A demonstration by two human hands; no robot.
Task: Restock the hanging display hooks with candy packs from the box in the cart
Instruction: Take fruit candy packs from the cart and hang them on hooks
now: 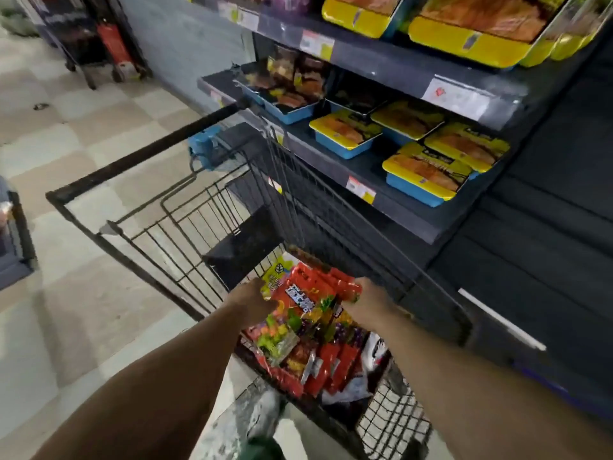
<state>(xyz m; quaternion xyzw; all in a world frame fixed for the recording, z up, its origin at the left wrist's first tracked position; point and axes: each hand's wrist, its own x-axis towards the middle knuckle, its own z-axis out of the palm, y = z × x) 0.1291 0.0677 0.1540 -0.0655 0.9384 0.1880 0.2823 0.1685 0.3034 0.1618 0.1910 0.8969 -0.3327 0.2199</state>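
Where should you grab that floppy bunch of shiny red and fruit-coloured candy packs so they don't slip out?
Best by the two side edges of the bunch of shiny red and fruit-coloured candy packs, coming from above, much as the left hand and right hand do. The packs are flat, slippery and loosely stacked, so squeezing from both sides probably holds them together over the black wire cart.

The candy packs (pixel 306 313) are glossy, crinkled plastic film. The cart (pixel 212 207) is dark, matt metal wire. The trays (pixel 428 179) have shiny printed film lids. The floor (pixel 66 134) is smooth tile.
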